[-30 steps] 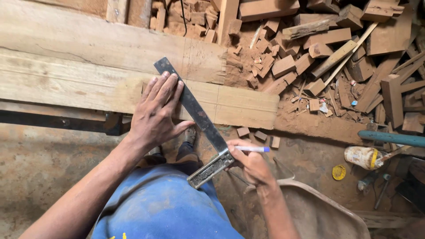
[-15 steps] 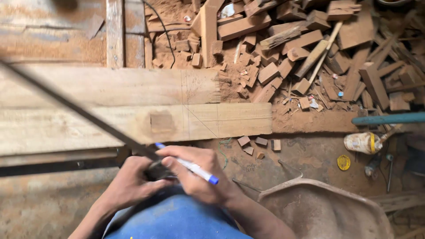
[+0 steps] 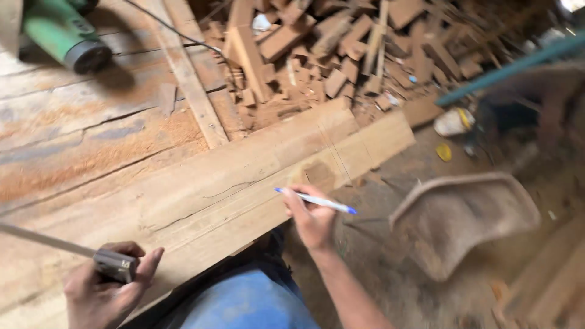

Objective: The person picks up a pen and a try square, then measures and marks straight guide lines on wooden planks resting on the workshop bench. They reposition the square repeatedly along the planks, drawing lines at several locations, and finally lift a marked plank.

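Note:
My left hand [image 3: 106, 286] is at the lower left, closed around the dark metal handle of a try square [image 3: 116, 265] whose thin blade runs off to the left over the wood. My right hand [image 3: 312, 222] holds a white pen with a blue cap [image 3: 317, 200] just off the near edge of a long pale wooden plank [image 3: 244, 176]. The plank carries pencil lines and a darker patch near its right end.
A green power tool [image 3: 61, 38] lies at the top left on rough boards. A heap of wood offcuts [image 3: 329, 55] and sawdust fills the top middle. A worn chair seat [image 3: 463, 219], a yellow lid [image 3: 444, 152] and a teal pipe [image 3: 506, 67] are at the right.
My left hand has carried the square off the marked spot toward the left end of the plank. My right hand has lifted away with the pen. The view has swung left and tilted.

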